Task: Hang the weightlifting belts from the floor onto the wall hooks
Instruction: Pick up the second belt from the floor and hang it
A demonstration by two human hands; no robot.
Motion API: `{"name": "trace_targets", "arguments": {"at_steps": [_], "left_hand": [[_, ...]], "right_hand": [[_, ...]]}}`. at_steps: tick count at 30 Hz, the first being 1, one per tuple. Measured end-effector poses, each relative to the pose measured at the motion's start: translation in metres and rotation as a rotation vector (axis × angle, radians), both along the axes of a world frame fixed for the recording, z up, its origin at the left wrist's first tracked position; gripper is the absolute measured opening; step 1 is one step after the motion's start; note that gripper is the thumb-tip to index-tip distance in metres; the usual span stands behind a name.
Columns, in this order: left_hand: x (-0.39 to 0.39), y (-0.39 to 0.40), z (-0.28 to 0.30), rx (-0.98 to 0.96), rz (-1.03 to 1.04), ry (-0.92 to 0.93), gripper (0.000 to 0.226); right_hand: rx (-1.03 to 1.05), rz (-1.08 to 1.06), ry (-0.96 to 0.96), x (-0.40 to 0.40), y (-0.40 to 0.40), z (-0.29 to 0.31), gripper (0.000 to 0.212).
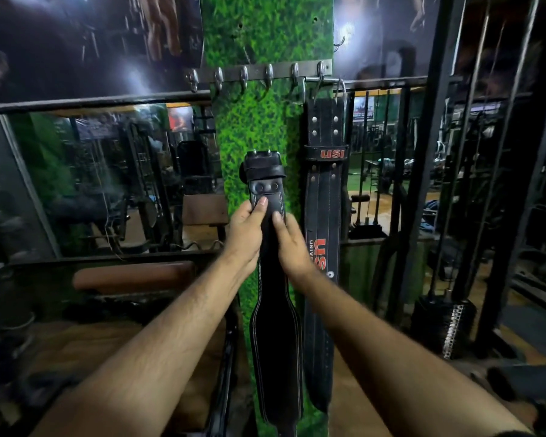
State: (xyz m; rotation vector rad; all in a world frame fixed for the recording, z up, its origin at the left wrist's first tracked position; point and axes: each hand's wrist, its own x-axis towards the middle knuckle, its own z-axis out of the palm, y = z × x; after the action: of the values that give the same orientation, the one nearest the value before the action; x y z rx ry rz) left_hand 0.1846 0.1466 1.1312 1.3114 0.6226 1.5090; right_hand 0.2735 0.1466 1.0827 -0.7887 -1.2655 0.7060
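I hold a black leather weightlifting belt (pixel 276 335) upright in front of a green grass-patterned wall panel (pixel 259 127), its buckle end up. My left hand (pixel 246 234) grips its left edge just below the buckle, thumb on the front. My right hand (pixel 292 244) grips the right edge at the same height. The buckle sits well below a metal hook rail (pixel 259 74) with several hooks. A second black belt with red USI lettering (pixel 323 216) hangs from the rightmost hooks, just right of the held belt.
Mirrors on both sides of the panel reflect gym machines. A brown padded bench (pixel 133 275) stands low on the left. A black cable-machine frame (pixel 423 184) and its weight stack (pixel 445 323) stand to the right. Several hooks on the rail's left part are bare.
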Motion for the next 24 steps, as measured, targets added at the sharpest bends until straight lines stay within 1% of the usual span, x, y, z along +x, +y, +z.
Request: {"name": "trace_targets", "arguments": {"at_steps": [2, 4, 7, 8, 9, 10, 11, 13, 14, 15, 16, 17, 18, 19, 20, 21, 22, 24], "left_hand": [[-0.005, 0.0, 0.005, 0.012, 0.016, -0.007, 0.016], [-0.009, -0.003, 0.015, -0.002, 0.004, 0.006, 0.018], [-0.014, -0.003, 0.031, -0.018, -0.004, -0.013, 0.019], [-0.015, -0.001, 0.036, -0.023, 0.003, -0.026, 0.017], [-0.015, -0.002, 0.042, -0.031, 0.009, -0.046, 0.018], [-0.015, 0.0, 0.045, -0.04, 0.026, -0.065, 0.029], [-0.015, 0.002, 0.046, -0.043, 0.043, -0.075, 0.033], [-0.016, 0.014, 0.047, -0.025, 0.066, -0.101, 0.017], [-0.018, 0.02, 0.048, -0.024, 0.079, -0.122, 0.017], [-0.021, 0.028, 0.049, -0.016, 0.092, -0.128, 0.025], [-0.025, 0.033, 0.049, -0.017, 0.114, -0.133, 0.038], [-0.026, 0.04, 0.046, -0.02, 0.125, -0.143, 0.052], [-0.026, 0.048, 0.044, -0.035, 0.13, -0.159, 0.06], [-0.024, 0.047, 0.044, -0.057, 0.123, -0.164, 0.06], [-0.023, 0.043, 0.045, -0.076, 0.117, -0.152, 0.056], [-0.021, 0.041, 0.046, -0.09, 0.122, -0.147, 0.054], [-0.02, 0.041, 0.047, -0.096, 0.118, -0.142, 0.051], [-0.022, 0.045, 0.05, -0.117, 0.096, -0.123, 0.029]], "right_hand": [[-0.005, -0.032, -0.101, -0.004, -0.001, -0.039, 0.029], [-0.034, -0.009, -0.151, -0.005, -0.005, -0.059, 0.016], [-0.12, 0.036, -0.308, 0.002, -0.006, -0.074, 0.011], [-0.165, 0.038, -0.33, 0.005, -0.006, -0.079, 0.008], [-0.197, 0.037, -0.344, 0.008, -0.006, -0.081, 0.008], [-0.224, 0.023, -0.367, 0.012, -0.004, -0.079, 0.017], [-0.255, -0.005, -0.436, 0.017, -0.001, -0.077, 0.025], [-0.324, -0.045, -0.661, 0.03, 0.002, -0.067, 0.035], [-0.375, -0.025, -0.753, 0.034, 0.001, -0.063, 0.038], [-0.426, 0.031, -0.792, 0.037, 0.0, -0.059, 0.039], [-0.45, 0.104, -0.777, 0.037, 0.0, -0.052, 0.036], [-0.437, 0.172, -0.695, 0.033, -0.002, -0.043, 0.03], [-0.376, 0.202, -0.573, 0.027, -0.002, -0.032, 0.021], [-0.294, 0.192, -0.453, 0.02, 0.001, -0.021, 0.012], [-0.205, 0.154, -0.378, 0.013, 0.004, -0.01, 0.009], [-0.142, 0.102, -0.354, 0.007, 0.008, -0.004, 0.012], [-0.112, 0.042, -0.376, 0.001, 0.01, -0.002, 0.015], [-0.143, -0.091, -0.508, 0.001, 0.012, -0.012, 0.027]]}}
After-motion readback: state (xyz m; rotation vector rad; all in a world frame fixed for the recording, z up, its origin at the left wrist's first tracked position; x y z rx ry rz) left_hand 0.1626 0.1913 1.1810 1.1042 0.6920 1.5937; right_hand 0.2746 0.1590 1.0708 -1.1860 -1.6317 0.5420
